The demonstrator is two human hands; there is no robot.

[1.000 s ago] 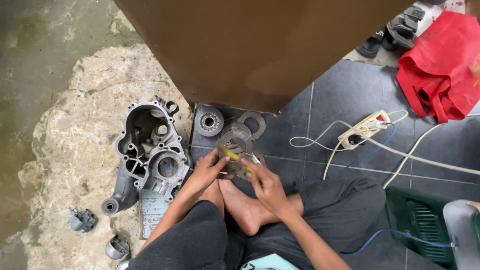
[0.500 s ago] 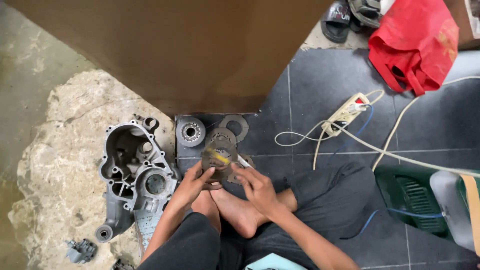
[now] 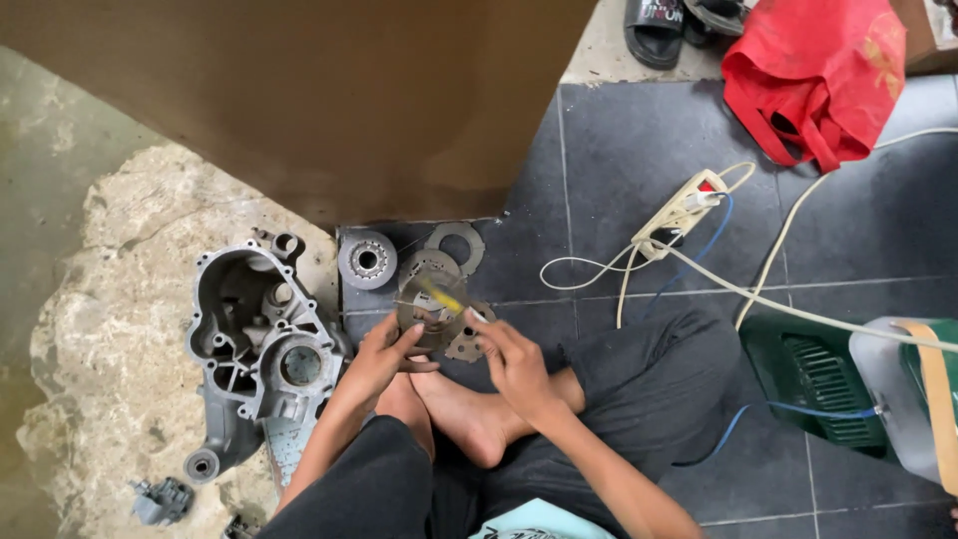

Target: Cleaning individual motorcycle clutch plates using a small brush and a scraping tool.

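I sit cross-legged on the floor with my bare feet [image 3: 469, 414] in front of me. My left hand [image 3: 382, 361] grips the lower left edge of a round grey metal clutch part [image 3: 427, 311] held just above the tiles. My right hand [image 3: 514, 364] holds a thin tool with a yellow handle [image 3: 442, 296] whose tip rests on the face of that round part. A flat ring plate [image 3: 456, 246] and a round geared hub [image 3: 366, 260] lie on the floor just beyond the part.
A grey engine crankcase half [image 3: 261, 344] lies to my left on a pale rough patch of floor. A small metal part [image 3: 163, 499] sits at lower left. A brown board [image 3: 319, 100] fills the top. A power strip [image 3: 679, 213] with cables, a red bag [image 3: 813, 75], sandals [image 3: 664, 30] and a green machine [image 3: 858, 384] stand to the right.
The camera view has shifted, so the scene sits further left and lower in frame. My hands stay on the round part, and the yellow-handled tool has moved slightly across its face.
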